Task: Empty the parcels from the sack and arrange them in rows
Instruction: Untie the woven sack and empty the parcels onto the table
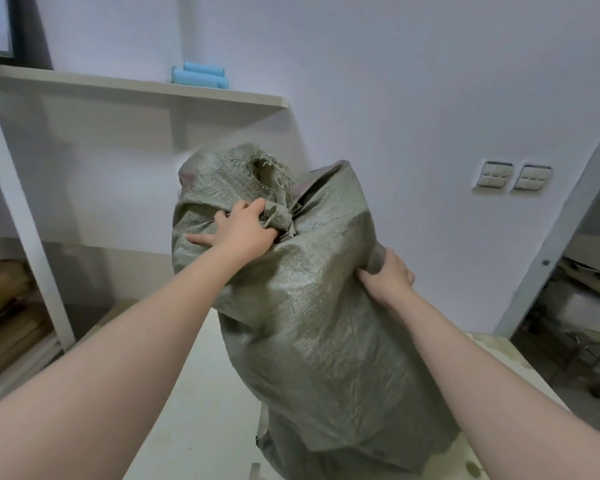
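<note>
A large grey-green woven sack (319, 306) is held upright on a pale table (201, 393), with its lower end on the tabletop well below both grips. The sack bulges, and whatever fills it is hidden by the cloth. Its upper end is gathered into a bunched neck, and loose cloth is folded over just above the left grip.

A pale shelf (136, 86) is fixed to the wall above and to the left of the left grip. Brown boxes (0, 299) are stacked low in a white rack far to the left of that grip.

The left hand (246, 226) is closed round the bunched neck: the fingers are curled into the gathered cloth, and the thumb is stretched out flat to the left against the sack. The right hand (392, 275) is placed lower and to the right, where a fold at the sack's right edge is pinched between thumb and curled fingers.

Two wall switches (513, 176) are set side by side above and to the right of the right grip. Two light blue rolls (201, 76) are laid together on the shelf, high above the left grip.
</note>
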A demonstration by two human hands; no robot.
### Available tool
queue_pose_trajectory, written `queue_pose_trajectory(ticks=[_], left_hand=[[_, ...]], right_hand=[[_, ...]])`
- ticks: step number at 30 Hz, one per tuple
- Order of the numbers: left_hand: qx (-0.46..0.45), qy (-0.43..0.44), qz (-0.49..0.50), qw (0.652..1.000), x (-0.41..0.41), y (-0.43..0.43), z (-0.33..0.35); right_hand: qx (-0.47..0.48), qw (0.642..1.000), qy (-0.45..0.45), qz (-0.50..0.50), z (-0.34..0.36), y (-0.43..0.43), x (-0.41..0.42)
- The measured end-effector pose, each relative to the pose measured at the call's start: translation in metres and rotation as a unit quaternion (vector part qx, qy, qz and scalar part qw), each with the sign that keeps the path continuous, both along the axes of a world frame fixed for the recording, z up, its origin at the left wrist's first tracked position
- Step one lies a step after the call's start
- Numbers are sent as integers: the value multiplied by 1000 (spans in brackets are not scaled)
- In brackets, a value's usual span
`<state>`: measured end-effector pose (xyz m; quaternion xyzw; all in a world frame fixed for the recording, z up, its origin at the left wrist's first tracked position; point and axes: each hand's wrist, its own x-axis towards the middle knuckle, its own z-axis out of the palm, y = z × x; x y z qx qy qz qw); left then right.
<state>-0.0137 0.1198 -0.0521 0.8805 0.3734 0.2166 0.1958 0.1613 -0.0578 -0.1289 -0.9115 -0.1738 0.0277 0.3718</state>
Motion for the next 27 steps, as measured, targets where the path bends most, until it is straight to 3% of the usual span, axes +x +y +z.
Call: queue_pose_trajectory(ticks=[1,3,11,13,16,20,24,27], left_hand=[[4,-1,2,1000,0,-3,-1],[13,-5,5,1000,0,-9,-4],[23,-10,8,1000,-3,-15,-11],[20,-8,14,1000,-4,-12,-12],[13,-8,27,1000,-8,-7,-15],[-5,-10,24,1000,-17,-9,-14],[-17,-12,29,999,-29,0,-19],[-39,0,24,999,-41,10,-22]], right_hand=[[-41,999,10,-7,-3,-4,2],[-8,998,66,16,-10,-12,4],[-4,998,58,24,-16,-17,-9],[117,985,112,64,-13,-13,-7],[324,917,194,125,6,1,-7],[315,921,203,104,21,22,-17],[373,894,233,89,19,32,-25],[419,881,221,24,14,38,-31]])
